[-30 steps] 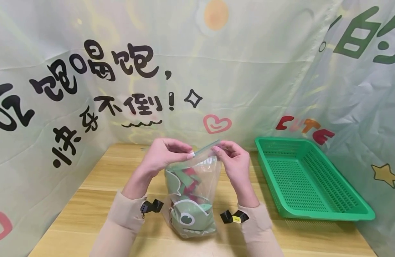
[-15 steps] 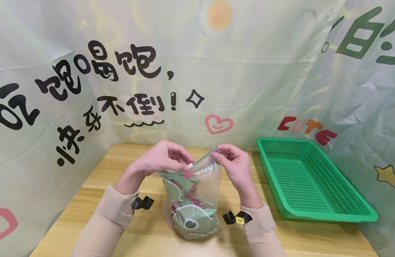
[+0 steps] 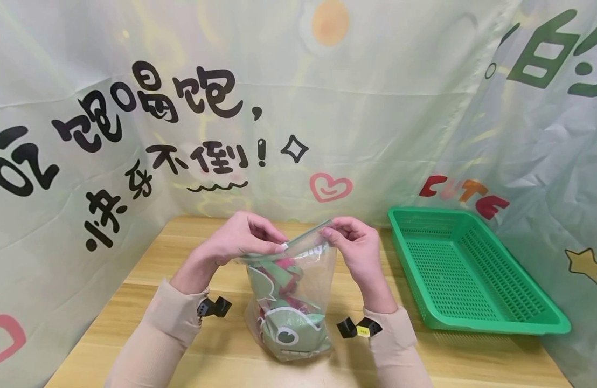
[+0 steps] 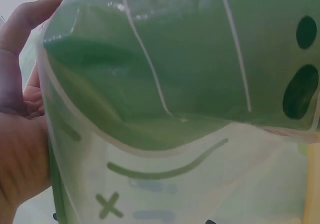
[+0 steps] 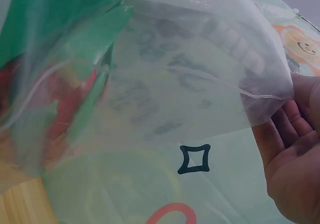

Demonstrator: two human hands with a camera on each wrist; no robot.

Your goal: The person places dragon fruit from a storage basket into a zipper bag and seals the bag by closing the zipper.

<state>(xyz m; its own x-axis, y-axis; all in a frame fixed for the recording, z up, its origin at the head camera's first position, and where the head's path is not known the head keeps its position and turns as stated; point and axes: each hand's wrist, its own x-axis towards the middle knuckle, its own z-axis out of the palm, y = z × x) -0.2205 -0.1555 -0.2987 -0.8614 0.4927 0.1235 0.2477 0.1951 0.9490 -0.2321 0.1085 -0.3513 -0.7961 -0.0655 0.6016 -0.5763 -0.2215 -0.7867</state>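
Observation:
A clear zip bag [image 3: 323, 280] stands on the table between my hands, its zip strip slanting up to the right. Inside are green printed pieces [image 3: 284, 331] with white outlines and a cartoon eye, and some red parts [image 3: 289, 275] above them. My left hand [image 3: 240, 237] pinches the top edge at a small white slider [image 3: 283, 247], thumb in front. At the upper right corner my right hand [image 3: 354, 245] pinches the bag between thumb and fingers. In the right wrist view, the clear plastic [image 5: 200, 84] stretches to the right hand [image 5: 295, 139]; the left wrist view is mostly green print [image 4: 190, 59].
A green perforated plastic basket [image 3: 473, 326] stands on the right of the wooden table [image 3: 148, 264]. Pale printed cloth [image 3: 376, 108] hangs behind the table and along both sides.
My left hand has moved down and to the left with the slider, and the bag's left top edge has lowered. My right hand keeps hold of its corner, nearly still.

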